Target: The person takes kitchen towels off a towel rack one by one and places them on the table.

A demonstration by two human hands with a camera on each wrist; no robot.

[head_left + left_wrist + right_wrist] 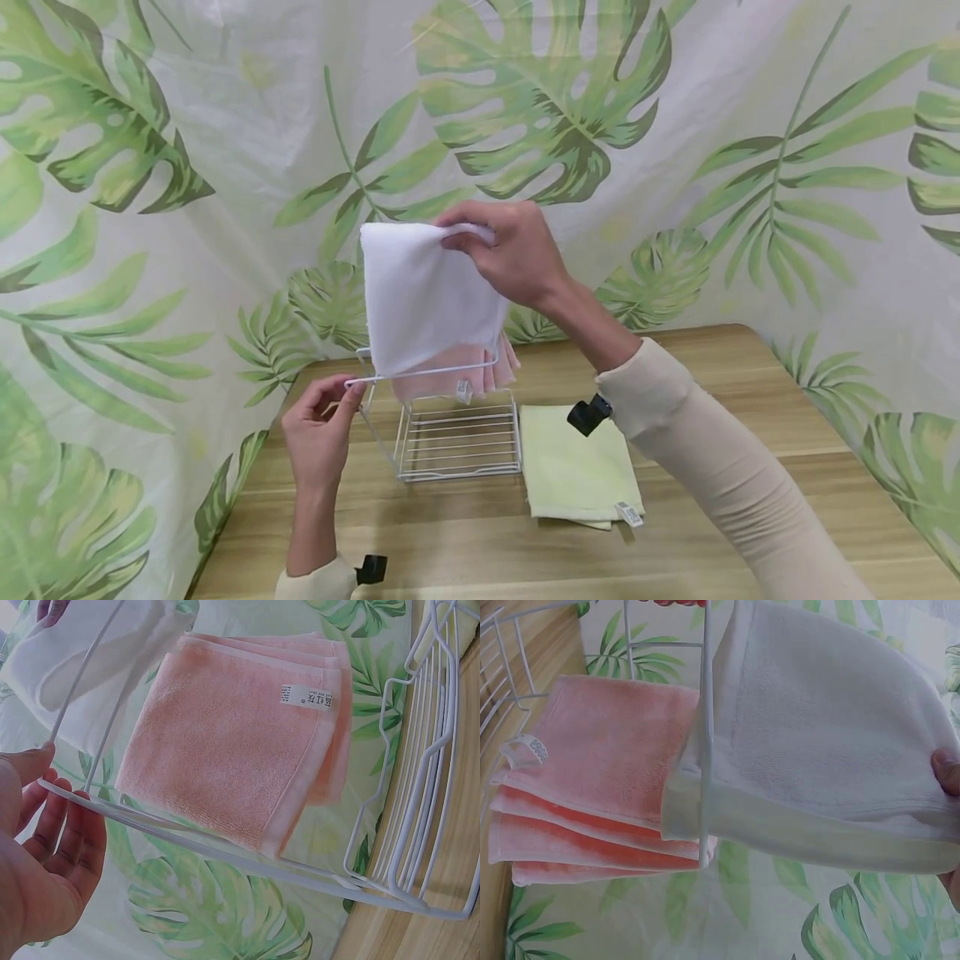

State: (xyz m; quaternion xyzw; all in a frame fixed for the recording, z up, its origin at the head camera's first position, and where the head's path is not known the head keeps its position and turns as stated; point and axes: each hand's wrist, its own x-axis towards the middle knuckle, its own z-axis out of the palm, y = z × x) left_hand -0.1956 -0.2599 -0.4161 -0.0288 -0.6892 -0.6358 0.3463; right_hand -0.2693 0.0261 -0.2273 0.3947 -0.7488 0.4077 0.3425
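My right hand (517, 254) pinches the upper edge of a folded white towel (427, 292) and holds it up. The towel hangs down over the top of a white wire rack (459, 477), its lower edge about level with the front top bar. With thumb and fingers, my left hand (318, 429) pinches the front left corner of that top frame. A folded pink towel (232, 735) with a white label (306, 696) hangs from the rack, behind the white one in the head view. The right wrist view shows the white towel (825, 727) beside a rack bar (707, 750).
A folded pale yellow-green towel (577, 467) with a small label (628, 514) lies on the wooden table (465, 550), to the right of the rack's base. Behind the table hangs a leaf-print cloth (262, 100).
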